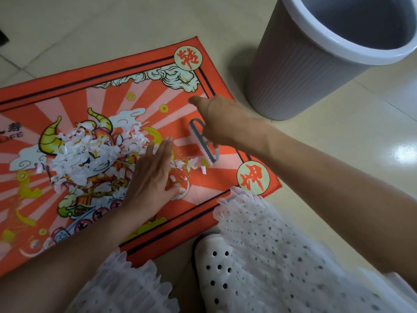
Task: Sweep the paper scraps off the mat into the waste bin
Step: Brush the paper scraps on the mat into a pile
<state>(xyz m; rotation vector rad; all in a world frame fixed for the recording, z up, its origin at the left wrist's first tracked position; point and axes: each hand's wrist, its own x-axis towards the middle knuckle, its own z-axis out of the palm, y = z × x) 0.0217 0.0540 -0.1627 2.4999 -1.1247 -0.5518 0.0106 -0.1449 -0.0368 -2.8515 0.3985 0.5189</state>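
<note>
An orange-red printed mat [144,71] lies on the tiled floor. White paper scraps [85,154] are heaped over the cartoon ox in its middle, with a few loose scraps [189,164] further right. My left hand [151,177] lies flat and open on the mat at the heap's right edge. My right hand [221,123] grips a small grey-handled brush [202,143] with pale bristles, held on the mat just right of the loose scraps. A grey ribbed waste bin [300,73] with a white rim stands on the floor beyond the mat's right corner.
My white perforated clog [214,272] and white dotted frilly skirt [270,256] are at the mat's near edge. Pale glossy floor tiles [338,136] surround the mat and bin. A dark object [3,38] shows at the far left edge.
</note>
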